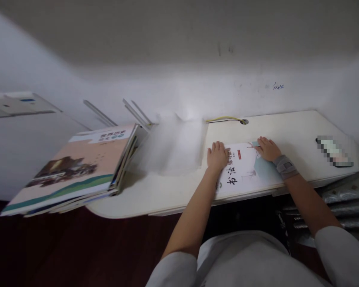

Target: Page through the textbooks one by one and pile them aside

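Observation:
A thin white booklet (244,170) with large dark characters on its cover lies flat on the white desk (290,131) in front of me. My left hand (216,156) rests palm down on the booklet's far left corner, fingers stretched out. My right hand (267,148), with a grey band at the wrist, lies flat on its far right corner. Neither hand holds anything.
A stack of books (77,169) with a pink cover on top leans at the desk's left end, overhanging the edge. A blurred pale sheet or folder (173,147) sits between the stack and the booklet. A yellow cable (224,118) runs to a hole by the wall. A blurred-out object (335,151) lies far right.

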{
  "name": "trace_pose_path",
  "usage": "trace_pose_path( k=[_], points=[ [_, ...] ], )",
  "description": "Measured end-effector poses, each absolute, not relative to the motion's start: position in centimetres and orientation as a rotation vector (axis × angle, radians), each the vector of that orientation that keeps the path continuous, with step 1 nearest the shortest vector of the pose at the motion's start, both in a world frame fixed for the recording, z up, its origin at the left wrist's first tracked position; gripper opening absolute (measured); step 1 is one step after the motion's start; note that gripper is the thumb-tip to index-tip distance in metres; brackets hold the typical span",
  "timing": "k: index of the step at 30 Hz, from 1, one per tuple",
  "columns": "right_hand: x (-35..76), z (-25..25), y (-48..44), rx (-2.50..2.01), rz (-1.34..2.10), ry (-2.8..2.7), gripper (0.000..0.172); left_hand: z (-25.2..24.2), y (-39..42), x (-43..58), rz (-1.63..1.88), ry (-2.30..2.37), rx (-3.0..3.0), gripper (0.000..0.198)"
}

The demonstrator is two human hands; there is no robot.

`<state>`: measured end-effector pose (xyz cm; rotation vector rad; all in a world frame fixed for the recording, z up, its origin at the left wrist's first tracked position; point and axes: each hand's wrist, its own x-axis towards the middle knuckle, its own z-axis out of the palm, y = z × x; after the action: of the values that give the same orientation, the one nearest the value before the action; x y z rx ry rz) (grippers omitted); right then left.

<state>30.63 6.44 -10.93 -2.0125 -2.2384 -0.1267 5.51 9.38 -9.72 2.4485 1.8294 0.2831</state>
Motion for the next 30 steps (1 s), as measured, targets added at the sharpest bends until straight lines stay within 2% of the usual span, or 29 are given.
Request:
trace_pose_path(
  k=[6,8,13,18,20,23,26,30],
  points=[
    [30.5,-10.8,6.7,-2.090,-0.198,-2.220,0.054,-9.6,9.2,4.6,0.572,2.117,2.094,0.056],
    [30.4,-10.7,6.8,-2.080,-0.238,-2.232,0.054,-9.4,9.3,4.6,0.712,2.068,1.970,0.054],
    [29.5,-10.3,7.2,-1.882,-0.363,-2.371,0.044,-9.1,10.2,3.7,0.890,1.928,1.825,0.029],
    [27.2,-10.1,8.2,-1.650,-0.381,-2.444,0.043,-8.6,11.1,2.8,1.067,1.836,1.573,0.034],
    [26.4,-9.8,8.7,-1.611,-0.356,-2.419,0.041,-8.3,11.3,2.5,1.111,1.741,1.476,0.046],
    [25.9,-9.0,9.0,-1.556,-0.315,-2.400,0.039,-7.9,11.5,2.0,1.177,1.363,1.268,0.058],
    [26.0,-7.9,9.1,-1.475,-0.282,-2.391,0.039,-7.2,11.4,1.7,1.198,1.053,1.084,0.051],
    [26.7,-6.3,8.7,-1.378,-0.171,-2.383,0.038,-6.5,11.0,1.7,1.249,1.048,1.007,0.037]
  ],
)
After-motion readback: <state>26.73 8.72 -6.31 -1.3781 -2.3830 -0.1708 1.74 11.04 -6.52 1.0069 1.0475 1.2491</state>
